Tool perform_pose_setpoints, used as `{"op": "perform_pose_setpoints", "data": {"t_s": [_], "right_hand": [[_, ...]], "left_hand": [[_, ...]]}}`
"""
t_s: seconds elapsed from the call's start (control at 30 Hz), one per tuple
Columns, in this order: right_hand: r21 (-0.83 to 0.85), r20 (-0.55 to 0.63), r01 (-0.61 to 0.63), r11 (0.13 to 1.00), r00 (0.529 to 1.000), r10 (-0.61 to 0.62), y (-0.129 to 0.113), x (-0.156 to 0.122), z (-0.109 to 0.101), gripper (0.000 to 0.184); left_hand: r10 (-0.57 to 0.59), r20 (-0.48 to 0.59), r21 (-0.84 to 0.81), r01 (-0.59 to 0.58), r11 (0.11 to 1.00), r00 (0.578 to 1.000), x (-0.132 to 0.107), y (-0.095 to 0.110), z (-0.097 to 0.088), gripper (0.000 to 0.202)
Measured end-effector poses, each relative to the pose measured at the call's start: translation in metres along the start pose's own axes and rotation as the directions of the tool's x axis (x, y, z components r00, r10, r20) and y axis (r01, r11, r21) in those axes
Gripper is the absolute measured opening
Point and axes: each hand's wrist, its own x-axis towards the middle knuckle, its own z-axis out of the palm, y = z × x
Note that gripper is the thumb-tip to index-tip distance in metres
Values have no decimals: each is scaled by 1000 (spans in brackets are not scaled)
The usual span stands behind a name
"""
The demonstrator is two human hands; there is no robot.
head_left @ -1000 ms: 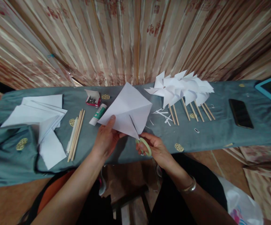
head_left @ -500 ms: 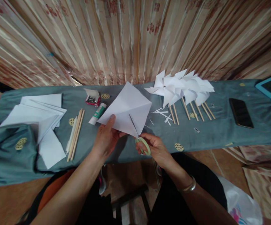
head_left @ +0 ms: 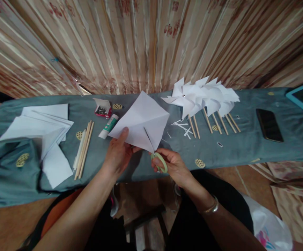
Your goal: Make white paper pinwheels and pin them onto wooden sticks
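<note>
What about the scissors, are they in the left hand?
No, the scissors are in the right hand, while the left hand holds the white paper.

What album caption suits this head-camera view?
Left hand holds a creased white paper sheet, right hand holds green-handled scissors against it, near white paper pinwheels.

Interior, apparently a room in a home. Long patterned curtains [head_left: 109,45] hang directly behind the desk [head_left: 235,150], which is draped in a grey-green cloth [head_left: 10,177] of household type (printed with yellow dotted motifs). Brown floor tiles [head_left: 2,226] show below the desk; a phone [head_left: 269,125] lies on its right part.
</note>
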Motion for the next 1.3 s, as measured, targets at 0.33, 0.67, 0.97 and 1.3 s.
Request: {"op": "perform_pose_setpoints", "data": {"t_s": [0.33,0.67,0.97,1.3], "right_hand": [[23,-9,5,1000,1000,-5,-1,0,3,41],[-3,-11,25,1000,1000,-25,0,0,4,39],[-56,58,-2,998,998,5,0,-5,-1,47],[-157,407,-156,975,889,208,-28,-23,-27,53]], "left_hand": [[1,0,-8,-1,1000,1000,0,0,1,14],[6,-1,14,-6,1000,1000,1,-1,0,13],[31,-96,-44,-35,998,995,6,5,1,10],[130,-181,-11,-135,991,975,18,26,-11,11]]}}
